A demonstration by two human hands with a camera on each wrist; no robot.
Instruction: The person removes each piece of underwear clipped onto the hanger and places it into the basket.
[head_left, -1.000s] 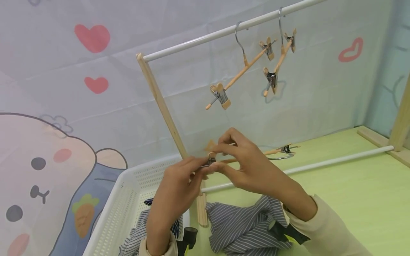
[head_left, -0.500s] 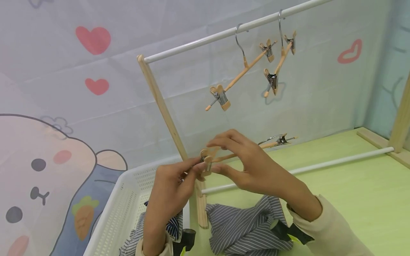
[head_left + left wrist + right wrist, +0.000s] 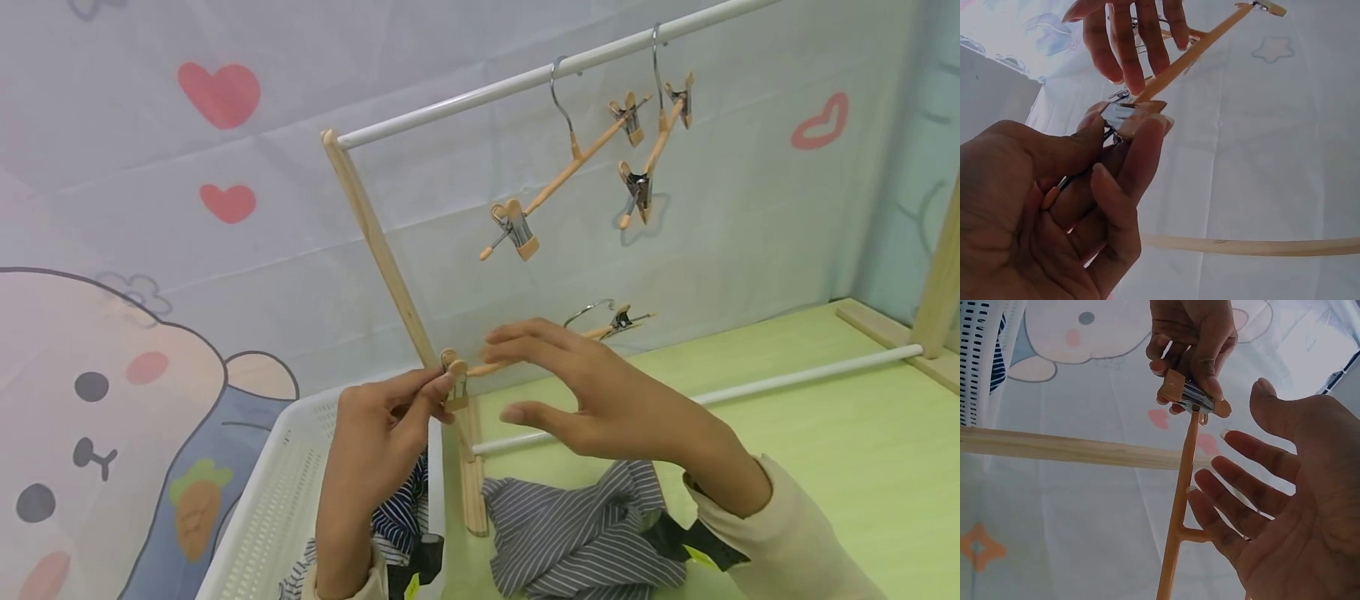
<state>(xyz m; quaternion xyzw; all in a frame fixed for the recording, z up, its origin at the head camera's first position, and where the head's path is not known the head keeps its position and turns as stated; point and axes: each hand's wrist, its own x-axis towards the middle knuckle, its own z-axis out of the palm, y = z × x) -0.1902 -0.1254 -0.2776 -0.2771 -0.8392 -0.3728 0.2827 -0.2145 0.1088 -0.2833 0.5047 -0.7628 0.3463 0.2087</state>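
My left hand (image 3: 382,450) pinches the near clip of an orange clip hanger (image 3: 1184,481) between thumb and fingers. In the right wrist view the clip (image 3: 1192,395) shows its metal body and orange tips. The hanger's bar runs away from the left hand, and its far clip (image 3: 622,317) and metal hook (image 3: 588,310) show beyond the right hand. My right hand (image 3: 600,387) is held beside the bar with fingers spread and thumb apart, gripping nothing. In the left wrist view its fingers (image 3: 1129,44) hang close by the bar.
Two similar clip hangers (image 3: 577,162) hang from the white rail (image 3: 465,100) of a wooden-ended rack (image 3: 382,250). A grey striped cloth (image 3: 577,525) lies on the green table (image 3: 810,450). On the left stands a white basket (image 3: 262,492) with striped cloths inside.
The left hand has moved left and slightly down with the hanger's clip. The right hand has let go of the clip and opened its fingers. The hanger's hook now points up.
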